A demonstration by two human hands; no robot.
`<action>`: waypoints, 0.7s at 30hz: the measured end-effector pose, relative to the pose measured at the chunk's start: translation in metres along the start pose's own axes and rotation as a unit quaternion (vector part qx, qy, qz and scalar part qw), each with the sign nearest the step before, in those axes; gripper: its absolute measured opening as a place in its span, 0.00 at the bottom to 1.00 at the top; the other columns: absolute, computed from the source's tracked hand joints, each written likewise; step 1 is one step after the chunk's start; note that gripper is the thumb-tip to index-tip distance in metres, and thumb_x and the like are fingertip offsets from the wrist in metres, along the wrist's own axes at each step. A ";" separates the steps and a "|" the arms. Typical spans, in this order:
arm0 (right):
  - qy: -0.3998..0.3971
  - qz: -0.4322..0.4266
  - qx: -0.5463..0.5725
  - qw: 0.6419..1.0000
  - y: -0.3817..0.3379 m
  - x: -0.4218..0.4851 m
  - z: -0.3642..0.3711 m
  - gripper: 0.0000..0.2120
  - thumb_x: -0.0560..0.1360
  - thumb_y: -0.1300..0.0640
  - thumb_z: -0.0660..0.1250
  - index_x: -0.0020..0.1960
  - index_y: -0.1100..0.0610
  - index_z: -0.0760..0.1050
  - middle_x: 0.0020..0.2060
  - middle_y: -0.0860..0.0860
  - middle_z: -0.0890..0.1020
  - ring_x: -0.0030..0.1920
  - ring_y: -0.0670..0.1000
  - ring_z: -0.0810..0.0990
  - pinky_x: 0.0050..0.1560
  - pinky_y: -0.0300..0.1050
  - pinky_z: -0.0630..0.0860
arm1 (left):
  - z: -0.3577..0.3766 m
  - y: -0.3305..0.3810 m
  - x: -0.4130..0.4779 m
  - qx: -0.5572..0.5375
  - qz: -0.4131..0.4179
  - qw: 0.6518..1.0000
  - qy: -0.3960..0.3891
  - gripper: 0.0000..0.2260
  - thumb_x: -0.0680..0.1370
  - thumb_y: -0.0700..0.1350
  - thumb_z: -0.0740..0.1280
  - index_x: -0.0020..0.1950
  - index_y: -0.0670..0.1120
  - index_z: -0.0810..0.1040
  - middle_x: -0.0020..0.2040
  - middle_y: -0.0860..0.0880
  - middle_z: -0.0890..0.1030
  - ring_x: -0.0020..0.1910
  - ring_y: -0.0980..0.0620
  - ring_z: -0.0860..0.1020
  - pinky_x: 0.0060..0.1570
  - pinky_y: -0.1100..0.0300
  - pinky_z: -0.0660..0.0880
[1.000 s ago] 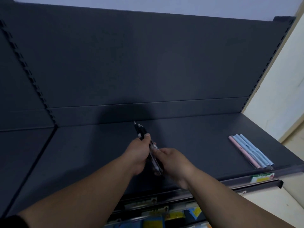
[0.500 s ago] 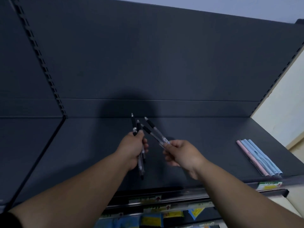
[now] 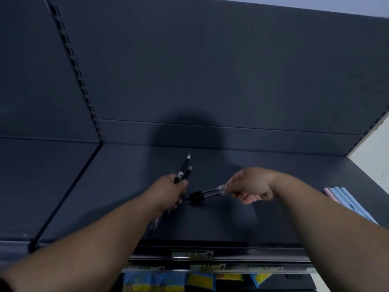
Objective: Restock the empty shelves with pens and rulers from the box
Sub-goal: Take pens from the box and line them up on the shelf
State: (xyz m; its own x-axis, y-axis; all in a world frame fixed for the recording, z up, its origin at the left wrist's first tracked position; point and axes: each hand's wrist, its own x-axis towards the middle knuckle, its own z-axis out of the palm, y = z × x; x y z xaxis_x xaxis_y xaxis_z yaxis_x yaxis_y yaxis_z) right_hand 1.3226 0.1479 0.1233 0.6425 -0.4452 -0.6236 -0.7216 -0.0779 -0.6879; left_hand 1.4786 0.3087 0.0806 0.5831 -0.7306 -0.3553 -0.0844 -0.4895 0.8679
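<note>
Here, your left hand (image 3: 168,191) grips a pen bundle (image 3: 183,168), ends hidden; at its three o'clock, your right hand (image 3: 250,184) pinches blurred pens (image 3: 207,193).

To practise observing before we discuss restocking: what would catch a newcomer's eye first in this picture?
The two hands nearly meet mid-frame over the dark shelf: the left hand grips a bundle of pens pointing up, while the right hand pinches black-tipped pens held sideways toward it. Next, the pink and blue rulers lie flat at the shelf's far right.
</note>
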 end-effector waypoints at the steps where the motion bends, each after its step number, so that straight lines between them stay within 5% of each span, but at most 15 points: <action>1: 0.004 0.005 0.010 1.000 -0.001 0.004 0.001 0.06 0.77 0.55 0.70 0.46 0.58 0.78 0.31 0.50 0.76 0.24 0.42 0.73 0.26 0.34 0.73 | 0.002 0.000 0.000 0.042 0.004 0.999 -0.017 0.07 0.81 0.47 0.62 0.48 0.44 0.74 0.36 0.47 0.76 0.30 0.53 0.73 0.28 0.64 0.70; 10: 0.116 -0.008 0.194 0.974 0.019 0.031 0.012 0.06 0.77 0.58 0.70 0.48 0.57 0.73 0.35 0.51 0.77 0.21 0.40 0.73 0.31 0.37 0.74 | 0.013 0.000 0.004 0.150 -0.012 0.985 -0.090 0.08 0.80 0.49 0.63 0.50 0.45 0.75 0.35 0.47 0.77 0.32 0.52 0.75 0.29 0.64 0.70; 14: 0.148 -0.013 0.209 0.967 0.018 0.032 0.011 0.03 0.76 0.63 0.69 0.48 0.59 0.74 0.38 0.53 0.79 0.32 0.44 0.77 0.30 0.36 0.75 | 0.024 0.003 0.001 0.113 -0.013 0.983 -0.141 0.08 0.80 0.48 0.64 0.44 0.45 0.74 0.36 0.47 0.77 0.29 0.54 0.74 0.26 0.66 0.69; 18: 0.179 -0.019 0.094 0.979 0.015 0.033 0.008 0.15 0.74 0.65 0.70 0.59 0.59 0.73 0.39 0.53 0.77 0.34 0.46 0.76 0.30 0.34 0.75 | 0.023 0.004 0.005 0.023 -0.022 0.994 -0.102 0.07 0.81 0.45 0.63 0.47 0.43 0.74 0.40 0.47 0.77 0.31 0.54 0.74 0.27 0.64 0.71; 21: 0.196 -0.027 0.029 0.980 0.015 0.037 0.013 0.29 0.72 0.64 0.73 0.70 0.59 0.68 0.49 0.53 0.79 0.42 0.49 0.78 0.40 0.39 0.79 | 0.018 0.004 0.006 -0.029 -0.037 0.995 -0.087 0.07 0.82 0.42 0.61 0.45 0.43 0.72 0.39 0.47 0.75 0.32 0.54 0.74 0.29 0.64 0.72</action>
State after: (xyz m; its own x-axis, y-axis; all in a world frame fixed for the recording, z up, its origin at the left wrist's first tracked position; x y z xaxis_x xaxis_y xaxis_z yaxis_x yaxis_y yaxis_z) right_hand 1.3391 0.1421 0.0847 0.5235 -0.7507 -0.4030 -0.6654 -0.0648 -0.7437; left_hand 1.4673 0.2942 0.0761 0.4367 -0.7678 -0.4688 0.0029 -0.5199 0.8542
